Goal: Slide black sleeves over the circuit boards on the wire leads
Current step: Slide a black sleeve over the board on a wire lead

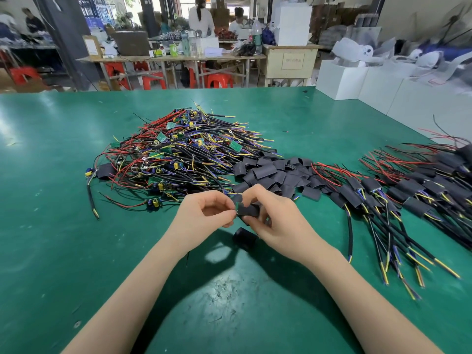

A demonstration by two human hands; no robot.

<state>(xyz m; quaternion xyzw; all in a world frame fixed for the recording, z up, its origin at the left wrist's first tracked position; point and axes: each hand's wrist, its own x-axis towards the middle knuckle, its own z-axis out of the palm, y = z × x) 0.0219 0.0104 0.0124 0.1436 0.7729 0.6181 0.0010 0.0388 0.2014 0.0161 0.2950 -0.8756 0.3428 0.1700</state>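
Beyond your hands, red plastic stools [153, 81] under a cluttered wooden workbench [176, 58], clear plastic bottle [257, 34], white square boxes [342, 81] far right of them

Both hands meet above the green surface [76, 251]. The right hand [275, 221] curls round a black sleeve [249, 210], thumb on top, while the left hand [201, 215] pinches the green circuit board [238, 206] at the sleeve's left mouth; the board is partly inside. Just below the grip lies a loose black sleeve [244, 237]. Beyond the grip sits a tangled pile of unsleeved leads [178, 152], with a heap of empty sleeves [275, 172] beyond and right. Well right of the grip, sleeved leads [408, 195] lie in rows.
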